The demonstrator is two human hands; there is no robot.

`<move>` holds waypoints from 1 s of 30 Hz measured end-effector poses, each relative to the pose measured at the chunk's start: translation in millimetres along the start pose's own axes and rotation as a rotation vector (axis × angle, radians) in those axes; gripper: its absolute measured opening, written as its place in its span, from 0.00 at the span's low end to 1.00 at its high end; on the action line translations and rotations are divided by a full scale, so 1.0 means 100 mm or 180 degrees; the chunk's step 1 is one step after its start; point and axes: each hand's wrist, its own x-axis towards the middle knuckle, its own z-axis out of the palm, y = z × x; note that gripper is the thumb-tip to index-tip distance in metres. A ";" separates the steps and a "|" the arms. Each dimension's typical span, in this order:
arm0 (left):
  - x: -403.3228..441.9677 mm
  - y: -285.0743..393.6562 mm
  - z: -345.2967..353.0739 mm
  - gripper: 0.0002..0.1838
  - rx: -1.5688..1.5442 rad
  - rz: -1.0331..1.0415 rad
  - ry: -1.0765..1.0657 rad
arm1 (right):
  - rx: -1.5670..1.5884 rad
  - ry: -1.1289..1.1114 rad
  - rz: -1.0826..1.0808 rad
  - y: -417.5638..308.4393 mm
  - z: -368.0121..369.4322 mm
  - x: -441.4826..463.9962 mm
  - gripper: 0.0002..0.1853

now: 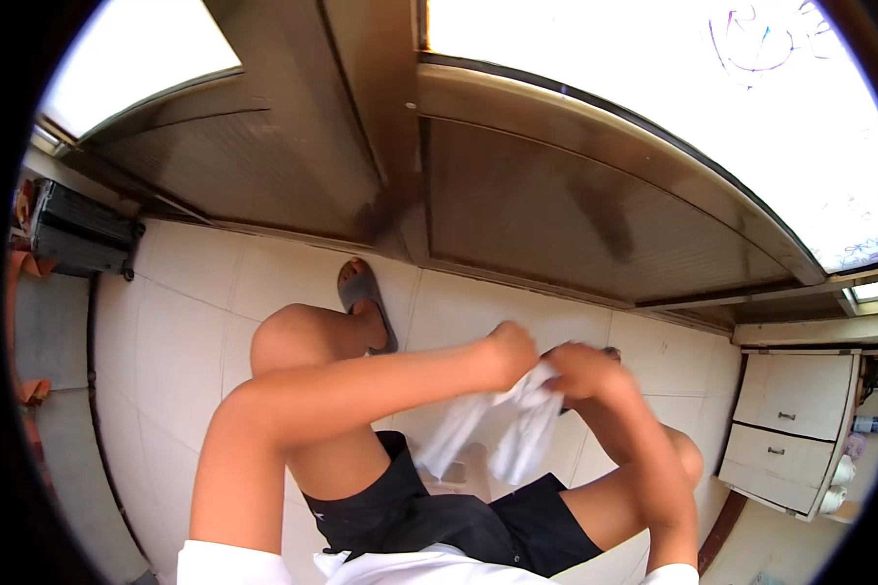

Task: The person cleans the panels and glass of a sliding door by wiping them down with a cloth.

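Note:
A white cloth (525,429) hangs between my knees, its lower parts spread into two hanging pieces and slightly blurred. My left hand (509,357) is closed on the cloth's upper edge, with the back of the hand toward the camera. Just to the right, my right hand (585,372) grips the same cloth near its top, fingers bent round it. The two hands are close together but apart. Fingertips of both are partly hidden or smeared by motion.
Ahead stands a brown panelled partition (576,210) with bright panes above. A white drawer cabinet (785,419) is at the right, a black case (80,229) at the far left. My sandalled foot (366,302) rests on the tiled floor (190,341). A pale object (463,473) shows behind the cloth.

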 end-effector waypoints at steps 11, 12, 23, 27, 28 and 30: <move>-0.61 -0.51 -1.09 0.18 -0.5355 -0.0430 0.3610 | 0.4453 0.3994 -0.0189 -0.06 -1.08 -1.06 0.18; -0.63 -0.44 -1.13 0.17 -0.5599 -0.0392 0.3701 | 0.4679 0.3944 -0.0322 -0.13 -1.11 -1.08 0.17; -0.57 -0.35 -1.44 0.13 -0.4147 -0.0592 0.4211 | 0.2927 0.4390 -0.0685 -0.27 -1.39 -0.59 0.11; -0.48 -0.22 -1.55 0.12 -0.3873 -0.0914 0.4347 | 0.2897 0.4360 -0.0821 -0.33 -1.41 -0.47 0.10; -0.45 -0.21 -1.57 0.12 -0.3789 -0.0957 0.4334 | 0.2832 0.4363 -0.0797 -0.30 -1.41 -0.47 0.10; -0.42 -0.16 -1.61 0.13 -0.3627 -0.1037 0.4305 | 0.2698 0.4365 -0.0743 -0.28 -1.41 -0.49 0.09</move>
